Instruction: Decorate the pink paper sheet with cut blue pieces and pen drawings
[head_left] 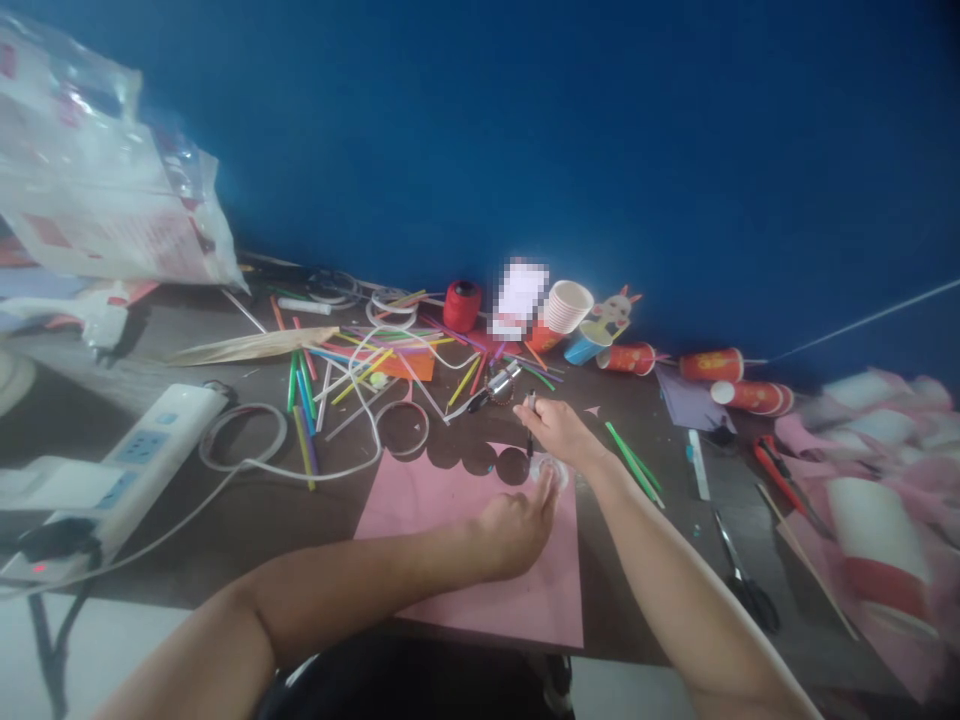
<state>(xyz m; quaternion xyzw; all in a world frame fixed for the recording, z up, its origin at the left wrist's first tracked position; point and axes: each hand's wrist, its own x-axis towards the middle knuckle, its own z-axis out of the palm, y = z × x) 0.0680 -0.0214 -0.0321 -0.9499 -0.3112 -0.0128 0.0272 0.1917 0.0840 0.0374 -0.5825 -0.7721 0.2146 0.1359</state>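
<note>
Just under left fingers (548,497), clear disc (559,468).

No text, label, brand or number is legible. Reddish printing on the clear-and-white plastic bag (112,190) and yellowish markings on the red paper cups (711,365) are too blurred to read; the upright bright rectangular panel (519,298) is pixelated.

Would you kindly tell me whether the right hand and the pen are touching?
Touching. The head view shows the right hand gripping the pen near its top, between thumb and fingers, with its dark lower part sticking out below.
</note>
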